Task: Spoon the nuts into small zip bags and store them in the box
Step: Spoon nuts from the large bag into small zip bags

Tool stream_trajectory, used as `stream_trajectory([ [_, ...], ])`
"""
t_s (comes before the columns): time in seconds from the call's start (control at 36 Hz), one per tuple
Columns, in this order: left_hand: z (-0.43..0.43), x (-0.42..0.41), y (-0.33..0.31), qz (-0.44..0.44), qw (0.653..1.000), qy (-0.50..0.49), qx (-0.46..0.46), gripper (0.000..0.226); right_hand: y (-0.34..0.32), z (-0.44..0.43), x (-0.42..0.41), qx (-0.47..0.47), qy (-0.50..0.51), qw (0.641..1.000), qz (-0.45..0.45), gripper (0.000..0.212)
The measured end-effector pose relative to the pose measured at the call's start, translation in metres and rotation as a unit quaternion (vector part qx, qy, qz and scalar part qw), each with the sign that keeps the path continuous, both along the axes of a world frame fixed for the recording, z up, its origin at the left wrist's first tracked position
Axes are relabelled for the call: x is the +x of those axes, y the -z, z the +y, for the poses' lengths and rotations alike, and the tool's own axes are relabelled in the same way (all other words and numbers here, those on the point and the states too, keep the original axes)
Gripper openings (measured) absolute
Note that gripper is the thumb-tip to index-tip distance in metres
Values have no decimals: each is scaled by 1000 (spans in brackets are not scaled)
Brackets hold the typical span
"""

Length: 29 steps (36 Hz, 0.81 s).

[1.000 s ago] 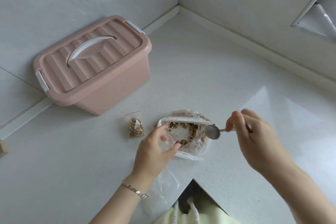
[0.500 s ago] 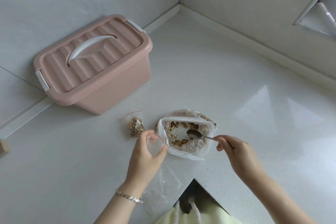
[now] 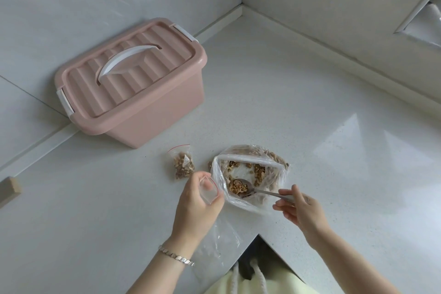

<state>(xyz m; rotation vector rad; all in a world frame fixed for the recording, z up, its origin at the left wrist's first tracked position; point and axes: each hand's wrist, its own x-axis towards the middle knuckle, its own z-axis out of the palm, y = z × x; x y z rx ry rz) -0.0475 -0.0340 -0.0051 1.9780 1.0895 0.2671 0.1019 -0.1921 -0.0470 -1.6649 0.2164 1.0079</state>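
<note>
My left hand (image 3: 195,210) holds a small clear zip bag (image 3: 208,189) with its red-edged mouth pinched open, just left of the big clear bag of walnuts (image 3: 250,174). My right hand (image 3: 300,210) grips the handle of a metal spoon (image 3: 248,189). The spoon's bowl is heaped with walnut pieces and sits inside the big bag near its front edge. A filled small zip bag (image 3: 182,162) lies on the counter left of the big bag. The pink box (image 3: 133,83) stands at the back left with its lid closed.
More empty clear bags (image 3: 214,248) lie under my left wrist near the counter's notched front edge. A wooden block (image 3: 9,187) sits at the far left. Walls close the corner behind the white counter (image 3: 310,138).
The spoon went from outside the big bag into it and now carries a load of walnuts. My right hand dropped lower. My left hand shifted slightly left with the small bag.
</note>
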Motion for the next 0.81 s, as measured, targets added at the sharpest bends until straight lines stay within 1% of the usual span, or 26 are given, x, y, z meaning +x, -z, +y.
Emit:
stream_trajectory([
  [0.11,-1,5,1,5,1000,5,15,30,-2,-9,7,21,44,998,47,38],
  [0.22,-2,17,1,12,1000,14,25,32,-15,-15,17,29,52,998,24,40],
  [0.39,-4,40,-1,13,999,22,47,35,-52,-14,29,89,67,993,-37,43],
  [0.56,-8,59,-2,3,999,-5,42,44,-77,-5,17,131,68,983,-105,44],
  [0.67,-10,65,0,-8,999,-20,27,41,-86,-1,3,143,65,972,-175,45],
  [0.81,-11,67,4,-28,999,-28,14,38,-87,0,-12,144,35,948,-280,57],
])
